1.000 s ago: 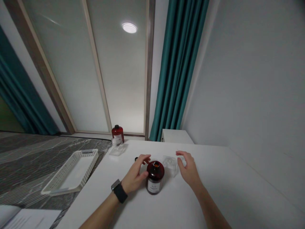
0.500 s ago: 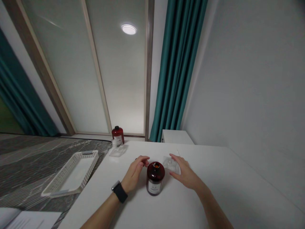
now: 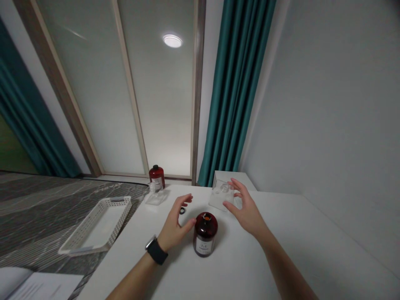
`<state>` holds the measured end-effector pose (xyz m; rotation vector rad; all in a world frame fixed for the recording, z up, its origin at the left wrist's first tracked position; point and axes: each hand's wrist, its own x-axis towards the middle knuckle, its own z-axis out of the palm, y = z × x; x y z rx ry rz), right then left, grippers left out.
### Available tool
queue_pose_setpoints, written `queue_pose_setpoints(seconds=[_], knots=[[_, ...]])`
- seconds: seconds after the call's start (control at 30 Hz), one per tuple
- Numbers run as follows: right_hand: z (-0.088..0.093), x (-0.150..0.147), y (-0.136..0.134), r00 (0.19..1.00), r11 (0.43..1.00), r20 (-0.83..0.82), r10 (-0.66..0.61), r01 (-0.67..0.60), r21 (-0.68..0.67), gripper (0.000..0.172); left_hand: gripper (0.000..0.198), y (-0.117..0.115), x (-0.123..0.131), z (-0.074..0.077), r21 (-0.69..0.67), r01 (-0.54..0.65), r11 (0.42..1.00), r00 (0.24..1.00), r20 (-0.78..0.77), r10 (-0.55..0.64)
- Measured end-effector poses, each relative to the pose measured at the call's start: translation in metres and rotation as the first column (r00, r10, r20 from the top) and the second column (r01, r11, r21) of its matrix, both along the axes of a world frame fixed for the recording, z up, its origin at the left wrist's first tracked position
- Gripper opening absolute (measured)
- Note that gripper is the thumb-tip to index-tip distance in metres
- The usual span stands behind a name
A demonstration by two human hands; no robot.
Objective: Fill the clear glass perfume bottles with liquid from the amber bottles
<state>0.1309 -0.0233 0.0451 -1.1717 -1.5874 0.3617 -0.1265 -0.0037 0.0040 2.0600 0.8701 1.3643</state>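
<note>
An uncapped dark red bottle (image 3: 205, 235) with a white label stands upright on the white table (image 3: 250, 266). My left hand (image 3: 177, 223) is beside its left side, fingers apart, thumb near the bottle's shoulder. Behind that hand a small black ring-like cap (image 3: 182, 211) lies on the table. My right hand (image 3: 245, 206) has its thumb and fingers at the right edge of a clear plastic bag (image 3: 220, 195) with something transparent inside, and holds it tilted up behind the bottle.
A second red bottle (image 3: 156, 177) with a black cap stands at the table's far left corner, beside another clear packet (image 3: 156, 197). A white basket (image 3: 96, 227) and an open book (image 3: 46, 285) lie to the left. A white cabinet (image 3: 246, 180) stands beyond the table.
My right hand has closed on the clear bag and lifted it away from the table. My left hand has opened wider, and the black cap behind it shows more. The view has shifted slightly.
</note>
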Motion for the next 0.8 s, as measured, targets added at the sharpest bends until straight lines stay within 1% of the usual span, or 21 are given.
queue_pose_setpoints(seconds=[0.07,0.13,0.2,0.27,0.37,0.47,0.6,0.7,0.8], knots=[[0.02,-0.011,-0.002,0.997,0.998,0.044,0.065,-0.066,0.023,0.069,0.067,0.0,0.0,0.002,0.034,0.021,0.999,1.0,0.011,-0.021],[0.037,-0.024,-0.003,0.982,0.987,0.103,0.156,-0.16,0.032,0.071,0.076,0.0,-0.001,0.002,0.059,0.02,0.998,1.0,0.022,-0.021],[0.048,-0.038,-0.003,0.958,0.968,0.16,0.238,-0.247,0.041,0.074,0.081,0.002,-0.002,0.002,0.067,0.0,0.998,0.999,0.036,-0.003],[0.053,-0.051,-0.002,0.934,0.951,0.201,0.294,-0.306,0.032,0.078,0.085,0.004,-0.005,0.001,0.051,-0.025,0.998,0.999,0.049,0.022],[0.053,-0.064,0.001,0.91,0.935,0.236,0.342,-0.355,0.016,0.082,0.086,0.007,-0.012,0.001,-0.001,-0.06,0.998,0.996,0.072,0.06],[0.051,-0.072,0.002,0.901,0.93,0.258,0.349,-0.367,0.022,0.083,0.08,0.009,-0.018,0.002,-0.039,-0.077,0.996,0.993,0.086,0.08],[0.05,-0.078,0.001,0.896,0.925,0.256,0.364,-0.379,0.01,0.081,0.078,0.01,-0.023,0.006,-0.03,-0.105,0.994,0.99,0.095,0.108],[0.045,-0.079,0.002,0.903,0.921,0.201,0.379,-0.389,0.012,0.073,0.074,0.012,-0.025,0.009,-0.013,-0.148,0.989,0.984,0.101,0.148],[0.032,-0.073,0.004,0.937,0.935,0.074,0.34,-0.346,0.076,0.059,0.07,0.015,-0.025,0.01,-0.037,-0.204,0.978,0.968,0.145,0.207]])
